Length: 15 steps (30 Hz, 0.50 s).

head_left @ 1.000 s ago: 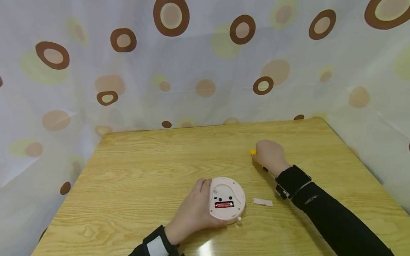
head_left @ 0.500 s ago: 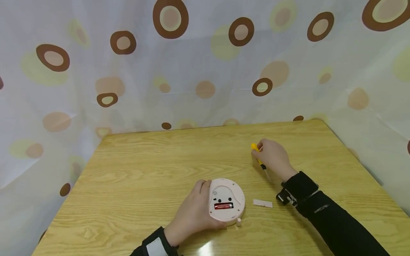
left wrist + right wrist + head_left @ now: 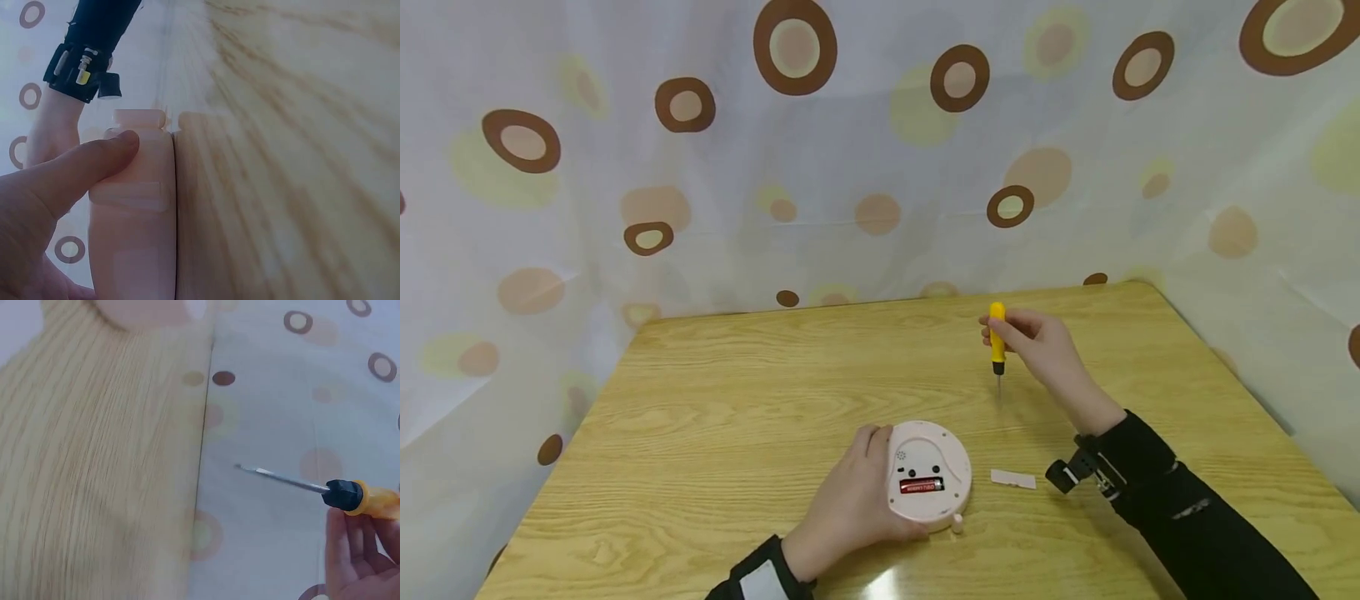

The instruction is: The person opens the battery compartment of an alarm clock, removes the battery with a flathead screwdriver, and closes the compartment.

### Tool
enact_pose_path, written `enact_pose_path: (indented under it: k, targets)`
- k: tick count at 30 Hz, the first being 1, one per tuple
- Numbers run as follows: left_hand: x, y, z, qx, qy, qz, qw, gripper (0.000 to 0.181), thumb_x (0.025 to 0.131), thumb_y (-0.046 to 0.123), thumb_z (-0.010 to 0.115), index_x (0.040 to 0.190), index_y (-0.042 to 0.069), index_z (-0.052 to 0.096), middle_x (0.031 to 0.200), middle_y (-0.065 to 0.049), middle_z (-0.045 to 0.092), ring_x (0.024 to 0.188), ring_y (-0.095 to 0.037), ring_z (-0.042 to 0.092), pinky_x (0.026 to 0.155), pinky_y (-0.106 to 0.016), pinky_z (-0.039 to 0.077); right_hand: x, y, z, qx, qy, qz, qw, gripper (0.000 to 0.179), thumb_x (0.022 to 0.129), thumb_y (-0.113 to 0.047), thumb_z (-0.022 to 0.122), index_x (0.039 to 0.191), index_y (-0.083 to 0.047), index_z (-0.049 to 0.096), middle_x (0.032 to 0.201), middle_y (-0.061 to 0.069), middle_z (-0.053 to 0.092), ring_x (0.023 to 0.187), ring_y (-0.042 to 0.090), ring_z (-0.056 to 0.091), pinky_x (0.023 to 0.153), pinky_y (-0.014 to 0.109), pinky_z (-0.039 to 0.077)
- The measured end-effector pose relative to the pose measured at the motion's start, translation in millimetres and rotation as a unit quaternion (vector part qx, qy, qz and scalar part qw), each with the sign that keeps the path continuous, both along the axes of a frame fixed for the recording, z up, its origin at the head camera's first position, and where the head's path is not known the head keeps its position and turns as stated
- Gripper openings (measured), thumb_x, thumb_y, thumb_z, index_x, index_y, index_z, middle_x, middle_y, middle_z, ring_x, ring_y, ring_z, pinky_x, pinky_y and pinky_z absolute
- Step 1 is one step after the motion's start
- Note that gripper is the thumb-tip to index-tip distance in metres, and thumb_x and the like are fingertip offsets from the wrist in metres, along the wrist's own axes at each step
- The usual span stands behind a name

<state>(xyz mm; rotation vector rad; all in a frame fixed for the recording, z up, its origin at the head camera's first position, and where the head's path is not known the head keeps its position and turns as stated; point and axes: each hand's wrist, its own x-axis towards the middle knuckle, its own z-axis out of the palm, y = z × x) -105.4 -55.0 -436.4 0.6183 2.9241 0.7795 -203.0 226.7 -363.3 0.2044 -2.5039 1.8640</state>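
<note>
My left hand [image 3: 859, 492] grips the side of a round pale pink device [image 3: 951, 457] that lies on the table with its back facing up. A red battery [image 3: 922, 485] sits in its uncovered compartment, and a small knob [image 3: 957, 523] sticks out at its lower right. In the left wrist view the thumb [image 3: 100, 156] presses on the device's edge. Above the table, my right hand [image 3: 1045, 346] pinches a screwdriver [image 3: 997, 343] by its yellow handle. The screwdriver's shaft points down in the head view; its metal tip [image 3: 247, 467] is bare in the right wrist view.
A thin pale battery cover [image 3: 1013, 478] lies on the wooden table [image 3: 760, 400] just right of the device. Behind the table and along its sides hangs a white curtain [image 3: 850, 150] with a pattern of brown and beige circles.
My right hand has raised the screwdriver from near the tabletop and turned it from slanting towards the wrist to upright, shaft downward. The left hand keeps its hold on the device.
</note>
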Motion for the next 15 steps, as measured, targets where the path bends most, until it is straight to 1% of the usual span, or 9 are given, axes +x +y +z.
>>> enact_pose_path:
  k: [2,3,5,7,9,12,15]
  targets:
    - [-0.5,-0.6,0.2,0.0,0.003,0.001,1.0,0.131,0.054,0.052,0.103,0.155,-0.005,0.043,0.15,-0.02,0.053,0.13,-0.035,0.062,0.11,-0.048,0.057,3.6,-4.2,2.2,-0.039,0.018,0.007,0.9991,0.047,0.111,-0.027,0.057,0.142,0.009,0.061,0.11,-0.02,0.073,0.102,-0.005,0.072,0.095,0.013,0.058]
    - [-0.7,-0.9,0.1,0.0,0.005,0.001,1.0,0.131,0.054,0.052,0.103,0.155,-0.005,0.043,0.149,-0.02,0.053,0.13,-0.035,0.062,0.11,-0.047,0.057,5.4,-6.6,2.9,-0.055,0.028,0.008,0.998,0.047,0.112,-0.026,0.057,0.14,0.011,0.061,0.109,-0.021,0.074,0.103,-0.005,0.072,0.096,0.013,0.058]
    - [-0.8,-1.5,0.0,-0.002,0.009,0.001,1.0,0.131,0.054,0.053,0.103,0.155,-0.005,0.043,0.149,-0.02,0.053,0.13,-0.034,0.063,0.11,-0.047,0.057,8.6,-11.3,3.5,-0.09,0.047,0.011,0.9947,0.045,0.112,-0.024,0.056,0.136,0.013,0.063,0.108,-0.018,0.076,0.104,-0.002,0.074,0.098,0.016,0.058]
    - [-0.8,-1.9,-0.1,-0.003,0.011,0.001,0.9999,0.131,0.054,0.053,0.103,0.155,-0.005,0.043,0.148,-0.02,0.053,0.13,-0.034,0.063,0.11,-0.046,0.057,11.8,-15.7,3.3,-0.118,0.071,0.012,0.9904,0.041,0.111,-0.022,0.057,0.131,0.012,0.067,0.107,-0.014,0.078,0.104,0.001,0.075,0.099,0.019,0.059]
    - [-0.6,-1.9,-0.2,-0.004,0.012,0.0,0.9999,0.131,0.054,0.053,0.103,0.154,-0.005,0.043,0.148,-0.02,0.054,0.13,-0.034,0.063,0.11,-0.046,0.057,15.0,-19.3,2.9,-0.147,0.088,0.016,0.9851,0.034,0.11,-0.019,0.058,0.126,0.008,0.072,0.105,-0.011,0.079,0.103,0.003,0.076,0.098,0.021,0.06]
    - [-0.6,-1.5,-0.2,-0.003,0.01,0.0,0.9999,0.13,0.054,0.053,0.103,0.154,-0.005,0.044,0.148,-0.019,0.054,0.129,-0.033,0.063,0.11,-0.045,0.057,18.8,-23.2,1.6,-0.187,0.106,0.027,0.9763,0.022,0.109,-0.014,0.06,0.115,-0.003,0.079,0.103,-0.008,0.081,0.1,0.006,0.078,0.096,0.024,0.062]
    - [-1.2,-1.5,0.0,-0.001,0.006,-0.001,1.0,0.13,0.054,0.054,0.103,0.154,-0.005,0.044,0.148,-0.019,0.053,0.129,-0.032,0.063,0.11,-0.045,0.058,21.3,-27.0,-0.9,-0.22,0.103,0.04,0.9691,0.022,0.108,-0.009,0.06,0.106,-0.012,0.081,0.1,-0.006,0.081,0.094,0.007,0.079,0.092,0.025,0.064]
